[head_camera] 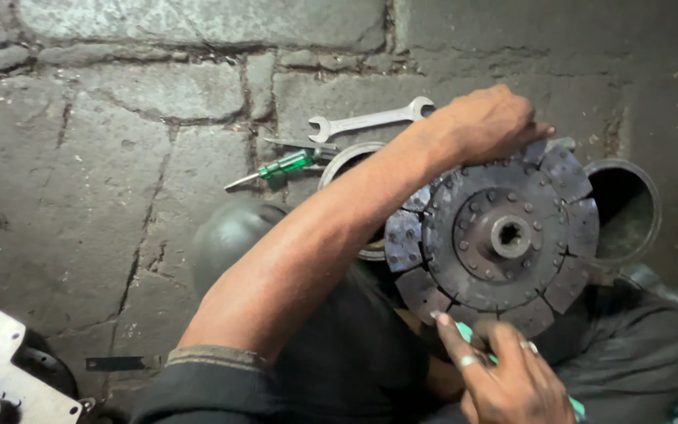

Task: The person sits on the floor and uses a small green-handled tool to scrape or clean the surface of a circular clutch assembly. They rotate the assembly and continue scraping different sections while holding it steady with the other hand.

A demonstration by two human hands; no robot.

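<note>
- The left hand [486, 124] curls its fingers together over the far rim of a round clutch disc [496, 235], gripping the edge; the fingertips are hidden behind the rim
- The right hand [508, 375] sits at the near edge of the disc, index finger stretched out and touching the rim, the other fingers folded around a green-handled tool [574, 407] that is mostly hidden by the hand
- Two rings show on the right hand's fingers
- The clutch disc is dark and greasy, with separate friction pads around its rim and a splined hub hole at its centre; it rests over the person's lap, between the two hands
- A round metal can [625, 208] stands just right of the disc; its inside is dark and any contents cannot be made out
- A second round rim [347, 161] shows behind the left forearm, mostly covered by arm and disc, so its inside is not visible
- The left forearm reaches diagonally from the lower left up to the disc, sleeve pushed back at the elbow
- On the cracked stone floor [119, 118] beyond lie a silver open-ended spanner [370, 119] and a green-handled screwdriver [280, 166], close together
- A pale metal plate with holes [1, 369] is cut off at the lower left corner
</note>
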